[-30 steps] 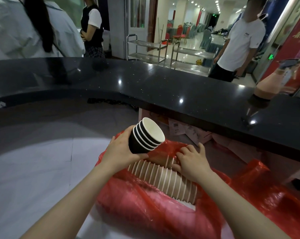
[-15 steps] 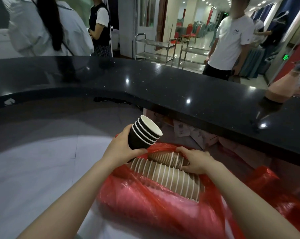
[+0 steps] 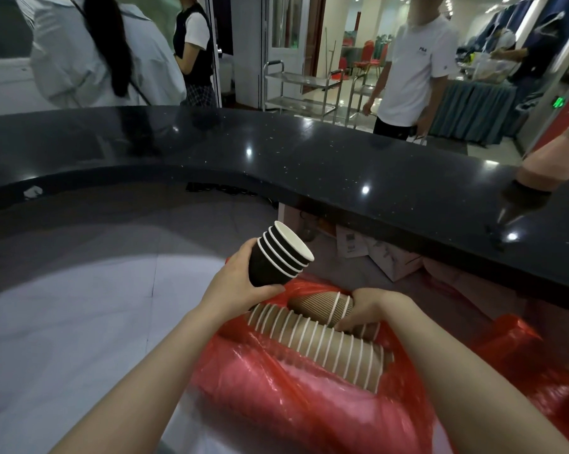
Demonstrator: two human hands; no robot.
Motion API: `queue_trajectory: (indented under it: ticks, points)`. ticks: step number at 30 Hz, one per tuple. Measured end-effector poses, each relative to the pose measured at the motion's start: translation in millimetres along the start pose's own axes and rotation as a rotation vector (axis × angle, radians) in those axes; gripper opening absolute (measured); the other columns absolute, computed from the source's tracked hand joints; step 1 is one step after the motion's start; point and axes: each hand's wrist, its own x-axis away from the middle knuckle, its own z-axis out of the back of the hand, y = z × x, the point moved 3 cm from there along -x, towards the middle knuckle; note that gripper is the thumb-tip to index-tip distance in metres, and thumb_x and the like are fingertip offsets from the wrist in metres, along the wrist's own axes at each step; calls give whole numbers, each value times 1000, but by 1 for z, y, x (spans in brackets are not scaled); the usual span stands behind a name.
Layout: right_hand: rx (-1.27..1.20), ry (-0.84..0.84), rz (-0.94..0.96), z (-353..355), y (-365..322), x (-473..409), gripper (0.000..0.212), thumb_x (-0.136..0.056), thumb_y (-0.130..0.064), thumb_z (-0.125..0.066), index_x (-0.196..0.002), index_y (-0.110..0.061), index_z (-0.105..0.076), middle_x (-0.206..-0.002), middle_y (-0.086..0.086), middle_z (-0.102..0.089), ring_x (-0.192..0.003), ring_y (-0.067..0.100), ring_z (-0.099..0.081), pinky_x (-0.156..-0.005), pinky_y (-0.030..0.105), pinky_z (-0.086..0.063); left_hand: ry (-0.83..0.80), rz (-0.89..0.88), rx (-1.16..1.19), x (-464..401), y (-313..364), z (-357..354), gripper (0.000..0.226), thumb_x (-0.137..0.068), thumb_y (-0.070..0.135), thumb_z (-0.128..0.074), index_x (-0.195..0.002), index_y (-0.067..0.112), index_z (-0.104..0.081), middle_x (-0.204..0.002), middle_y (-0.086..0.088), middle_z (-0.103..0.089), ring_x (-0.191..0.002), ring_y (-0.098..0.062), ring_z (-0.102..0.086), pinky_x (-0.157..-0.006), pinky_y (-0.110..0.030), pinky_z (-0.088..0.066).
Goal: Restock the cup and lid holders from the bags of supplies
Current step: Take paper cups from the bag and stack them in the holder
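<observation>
My left hand [image 3: 235, 283] is curled round a short stack of black cups [image 3: 278, 255], thumb along its near side and fingers wrapped behind, holding it tilted with the white mouths facing up and to the right, above the far left edge of the red bag [image 3: 296, 394]. My right hand [image 3: 371, 309] reaches into the open mouth of that bag and grips the rim end of a short stack of brown ribbed cups [image 3: 322, 306], fingers curled over its top. That stack lies on its side just beyond a longer row of brown cups [image 3: 322, 342], which rests inside the bag and runs from the left toward the near right. The bag sits on the pale grey lower worktop [image 3: 80, 306]. A curved black counter [image 3: 309, 165] spans the far side, with people standing beyond it.
</observation>
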Motion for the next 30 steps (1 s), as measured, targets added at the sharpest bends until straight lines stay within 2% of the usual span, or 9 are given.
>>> queue_trajectory:
  ticks: [4,8,10,13,15,18,25,28,30]
  points:
    - [-9,18,20,-10,-3,3,74,-49,-70,-67,-107,-23,-62,-107,-3,-62,-98,16,-60,-88,35,-52,7,-9,-7,3,-1,-1,82,-57,56,-76,-127,49,-33,-109,32,-50,-97,4,-52,-71,-18,-42]
    - [87,224,37,-22,5,11,73,-47,-75,-54,-104,-30,-59,-105,-6,-32,-112,22,-39,-90,41,-39,33,-12,-23,7,-6,3,83,-59,54,-76,-129,43,-33,-116,22,-51,-100,-4,-51,-73,-22,-43]
    - [44,282,95,-26,10,16,65,-48,-75,-55,-100,-36,-56,-102,-10,-42,-101,17,-48,-85,39,-37,33,-15,-54,7,-7,4,83,-60,52,-78,-129,40,-34,-118,17,-54,-101,-6,-52,-75,-26,-44]
    - [-135,301,197,-31,18,26,52,-51,-71,-65,-91,-40,-54,-85,-15,-63,-78,3,-60,-86,41,-48,36,-12,-92,7,-7,6,81,-60,53,-78,-128,39,-36,-117,13,-56,-101,-10,-54,-78,-33,-49]
    - [-366,291,255,-34,25,37,50,-55,-58,-75,-97,-41,-56,-85,-14,-69,-73,3,-67,-76,40,-55,30,-3,-104,7,-7,6,80,-59,55,-76,-127,39,-37,-115,12,-57,-101,-12,-55,-78,-35,-51]
    - [-681,325,324,-33,36,55,60,-58,-42,-75,-115,-41,-55,-98,-16,-70,-84,6,-69,-71,32,-58,30,14,-111,5,-9,6,80,-58,56,-75,-126,39,-37,-114,11,-58,-100,-13,-56,-78,-38,-52]
    - [-1015,362,445,-22,22,81,46,-67,-49,-73,-111,-51,-60,-114,-12,-68,-104,8,-65,-90,32,-47,-18,-9,-85,7,1,3,81,-56,59,-75,-127,42,-38,-112,18,-57,-97,-8,-56,-74,-32,-51]
    - [-1035,448,490,-11,9,92,37,-69,-50,-70,-104,-44,-66,-113,-3,-67,-101,10,-65,-83,25,-50,-5,28,18,11,5,6,86,-54,64,-72,-130,42,-39,-107,23,-55,-95,-5,-56,-75,-27,-45]
    - [-1101,494,529,-4,5,98,41,-69,-51,-69,-105,-32,-68,-110,4,-68,-100,17,-66,-83,30,-52,18,45,95,11,11,11,84,-52,66,-69,-128,40,-43,-102,28,-55,-93,-2,-56,-74,-24,-45]
